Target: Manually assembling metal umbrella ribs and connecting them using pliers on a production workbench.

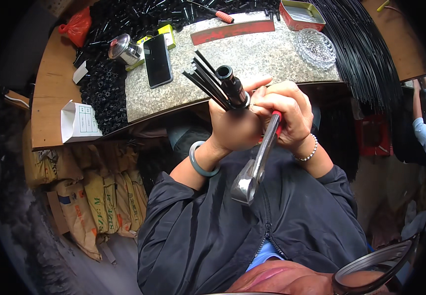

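Observation:
My left hand [228,129] is closed round a black cylindrical fitting [231,86] with a hollow top, and a bundle of thin black rods [204,81] sticks up beside it. Part of this hand is blurred. Close against it on the right, my right hand [288,109] has its fingers curled round a metal plier-like tool [262,157] with a red grip. The tool's broad steel head points down toward my jacket. The fingertips of both hands meet near the base of the fitting, and what lies between them is hidden.
A speckled work board [188,96] carries a phone [157,60], a glass dish [316,48] and a red-edged tin [301,14]. Long black rods [365,49] lie at the right, black parts [102,88] at the left. Sacks [77,211] stand below; another person's arm [422,118] shows far right.

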`<state>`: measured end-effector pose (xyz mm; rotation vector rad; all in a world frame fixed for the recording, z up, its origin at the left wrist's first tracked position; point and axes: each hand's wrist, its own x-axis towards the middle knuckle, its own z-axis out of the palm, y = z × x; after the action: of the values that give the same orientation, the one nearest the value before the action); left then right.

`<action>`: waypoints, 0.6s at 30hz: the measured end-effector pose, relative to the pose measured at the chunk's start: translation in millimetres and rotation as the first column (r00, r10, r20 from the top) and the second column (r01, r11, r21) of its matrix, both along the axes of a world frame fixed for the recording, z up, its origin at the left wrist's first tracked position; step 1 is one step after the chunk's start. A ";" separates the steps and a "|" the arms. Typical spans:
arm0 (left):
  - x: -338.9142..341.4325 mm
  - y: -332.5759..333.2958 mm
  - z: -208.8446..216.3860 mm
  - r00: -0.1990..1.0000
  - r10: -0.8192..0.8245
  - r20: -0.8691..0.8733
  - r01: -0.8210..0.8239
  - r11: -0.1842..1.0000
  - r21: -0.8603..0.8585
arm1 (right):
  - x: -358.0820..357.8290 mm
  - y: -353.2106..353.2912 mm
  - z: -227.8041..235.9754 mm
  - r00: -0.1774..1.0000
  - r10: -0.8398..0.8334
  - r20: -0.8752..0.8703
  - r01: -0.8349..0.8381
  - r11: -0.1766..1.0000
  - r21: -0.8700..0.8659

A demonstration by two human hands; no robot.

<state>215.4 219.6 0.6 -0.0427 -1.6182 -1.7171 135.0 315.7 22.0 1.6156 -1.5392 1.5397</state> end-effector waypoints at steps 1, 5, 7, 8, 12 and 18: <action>-0.1 0.2 -0.2 1.000 0.002 0.000 -0.002 1.000 0.004 | 0.1 -0.2 -0.3 1.000 -0.003 -0.006 0.003 1.000 -0.004; 0.9 2.9 3.0 1.000 0.020 -0.002 -0.020 1.000 0.018 | -0.8 -1.3 -1.4 1.000 0.001 -0.023 -0.001 1.000 -0.011; -0.5 3.8 1.1 1.000 0.027 -0.011 -0.027 0.999 0.023 | -1.9 -2.7 -2.0 0.998 0.005 -0.055 -0.007 0.999 -0.032; -1.1 3.8 0.2 0.999 0.034 -0.021 -0.033 0.999 0.028 | -2.0 -3.0 -2.5 0.999 0.006 -0.054 -0.008 0.999 -0.032; 0.1 1.0 0.0 1.000 0.022 -0.007 -0.022 1.000 -0.003 | -1.4 -5.2 -6.5 0.999 0.005 -0.044 -0.008 0.998 -0.062; 2.1 0.0 1.1 1.000 0.025 0.007 -0.025 1.000 -0.017 | 0.6 -5.6 -6.3 0.999 0.005 -0.034 -0.007 0.998 -0.058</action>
<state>217.5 219.6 1.7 -0.0244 -1.6322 -1.6863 135.7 310.1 15.7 1.6074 -1.4590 1.5385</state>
